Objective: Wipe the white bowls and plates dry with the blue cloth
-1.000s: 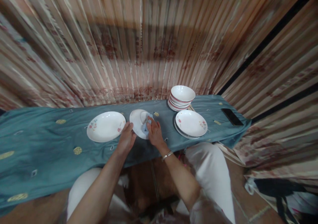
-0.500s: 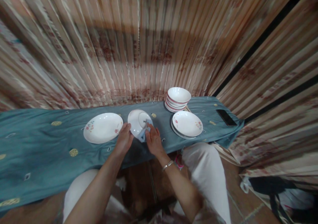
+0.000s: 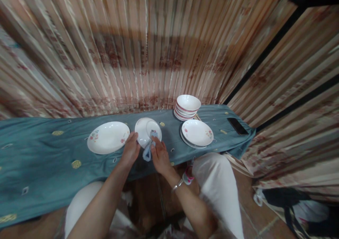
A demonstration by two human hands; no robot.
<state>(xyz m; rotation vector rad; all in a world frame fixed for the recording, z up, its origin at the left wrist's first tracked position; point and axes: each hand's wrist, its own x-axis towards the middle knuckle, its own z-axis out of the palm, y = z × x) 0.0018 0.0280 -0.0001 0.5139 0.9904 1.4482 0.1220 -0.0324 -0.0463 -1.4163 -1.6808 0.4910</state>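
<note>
A small white bowl (image 3: 143, 127) is tilted over the table, its round foot ring turned up toward me. My left hand (image 3: 130, 147) is closed on its left rim. A light blue cloth (image 3: 147, 152) is pinched in my right hand (image 3: 161, 156) and pressed on the bowl's underside, with a loop of it hanging below the rim. Left of the bowl lies a large oval white plate (image 3: 108, 137) with small flower prints. To the right sit a few stacked flowered plates (image 3: 197, 132), with a stack of red-rimmed white bowls (image 3: 188, 103) behind them.
A green-blue cloth (image 3: 53, 161) with yellow motifs covers the long narrow table. Near its right end lies a black phone (image 3: 237, 126). Pleated patterned curtains (image 3: 119, 55) hang behind, with a dark metal frame (image 3: 265, 60) at the right. A dark bag (image 3: 283, 198) rests on the floor.
My right hand and the cloth have moved slightly down and left across the bowl's underside, and the cloth's loop now hangs lower. My left hand keeps its hold. The view has shifted slightly.
</note>
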